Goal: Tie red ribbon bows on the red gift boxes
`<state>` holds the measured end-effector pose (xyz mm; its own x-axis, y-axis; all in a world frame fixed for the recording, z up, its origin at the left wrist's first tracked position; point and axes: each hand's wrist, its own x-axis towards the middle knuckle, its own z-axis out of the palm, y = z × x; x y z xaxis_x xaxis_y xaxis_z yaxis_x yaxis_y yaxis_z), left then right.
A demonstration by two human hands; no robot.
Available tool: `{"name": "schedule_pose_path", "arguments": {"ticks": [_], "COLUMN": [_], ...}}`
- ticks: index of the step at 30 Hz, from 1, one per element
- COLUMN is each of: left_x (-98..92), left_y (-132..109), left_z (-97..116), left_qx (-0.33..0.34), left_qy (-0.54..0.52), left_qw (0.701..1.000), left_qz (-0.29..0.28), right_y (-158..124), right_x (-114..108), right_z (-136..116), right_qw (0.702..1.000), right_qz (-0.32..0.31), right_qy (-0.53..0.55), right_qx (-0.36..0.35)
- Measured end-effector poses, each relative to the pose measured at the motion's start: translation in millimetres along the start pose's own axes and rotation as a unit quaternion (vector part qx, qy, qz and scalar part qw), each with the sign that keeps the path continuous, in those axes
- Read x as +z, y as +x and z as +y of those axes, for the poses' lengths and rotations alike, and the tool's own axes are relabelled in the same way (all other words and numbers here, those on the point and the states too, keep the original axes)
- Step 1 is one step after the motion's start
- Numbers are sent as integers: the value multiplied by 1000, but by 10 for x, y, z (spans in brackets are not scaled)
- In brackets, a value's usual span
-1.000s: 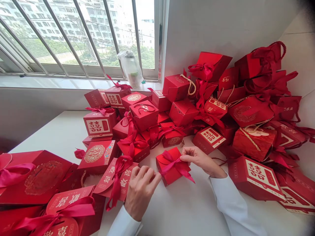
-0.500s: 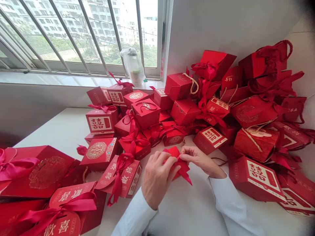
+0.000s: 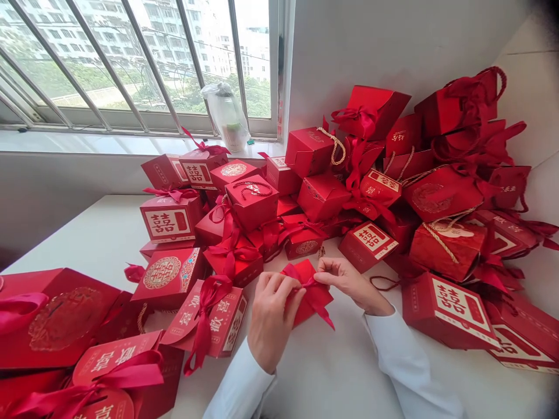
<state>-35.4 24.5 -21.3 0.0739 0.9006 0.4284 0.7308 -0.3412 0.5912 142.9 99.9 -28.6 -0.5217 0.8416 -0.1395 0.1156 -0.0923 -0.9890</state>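
A small red gift box [image 3: 311,294] with a pink-red ribbon [image 3: 322,309] lies on the white table [image 3: 332,372] in front of me. My left hand [image 3: 271,314] covers its left half, fingers curled and pinching the ribbon on top. My right hand [image 3: 349,280] pinches the same ribbon from the right. One ribbon tail hangs down toward me. Both my sleeves are white.
Several red gift boxes and bags [image 3: 441,198] are heaped against the wall and corner on the right. More red boxes [image 3: 168,218] and ribboned bags [image 3: 65,320] lie to the left. A bagged jar [image 3: 229,119] stands on the window sill [image 3: 87,145].
My left hand has moved right from beside the box onto it and taken hold of the ribbon. My right hand has kept its pinch.
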Motion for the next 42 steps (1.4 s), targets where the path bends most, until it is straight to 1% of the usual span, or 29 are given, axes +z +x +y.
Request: {"name": "schedule_pose_path", "arguments": {"ticks": [2, 3, 8, 12, 17, 19, 21, 23, 25, 28, 38, 42], "left_x": [13, 26, 92, 81, 54, 56, 63, 71, 76, 70, 48, 46], "left_y": [35, 58, 117, 56, -11, -9, 8, 32, 51, 55, 17, 41], "left_z": [24, 39, 69, 10, -44, -25, 9, 47, 73, 87, 21, 35], "left_qx": [-2, -2, -5, 4, 0, -14, -28, -40, -55, -75, -81, -81], "left_qy": [-3, 5, 57, 38, -16, -39, -34, -5, 16, 15, -28, -51], "left_qw": [1000, 1000, 998, 999, 1000, 999, 999, 999, 998, 996, 996, 995], "left_qz": [16, 15, -22, -24, 5, 23, 31, 16, -15, -44, -33, -30], "right_y": [-3, -4, -5, -9, -15, -18, -23, -28, -30, -28, -26, -33], "right_x": [2, 2, 12, 41, 46, 38, 35, 37, 41, 43, 43, 44], "right_z": [-6, -8, -8, -14, -27, -28, -28, -28, -27, -20, -3, 3], "right_qw": [1000, 1000, 1000, 1000, 1000, 1000, 1000, 1000, 1000, 1000, 1000, 1000], "right_qz": [-3, -4, 1, 5, 9, 6, -3, -9, -10, -10, -7, -1], "right_qy": [0, 0, -7, -13, -9, -6, -5, -6, -6, -6, 8, 8], "right_qx": [0, 1, 3, 2, -5, -6, -5, -4, -3, -3, -4, -8]}}
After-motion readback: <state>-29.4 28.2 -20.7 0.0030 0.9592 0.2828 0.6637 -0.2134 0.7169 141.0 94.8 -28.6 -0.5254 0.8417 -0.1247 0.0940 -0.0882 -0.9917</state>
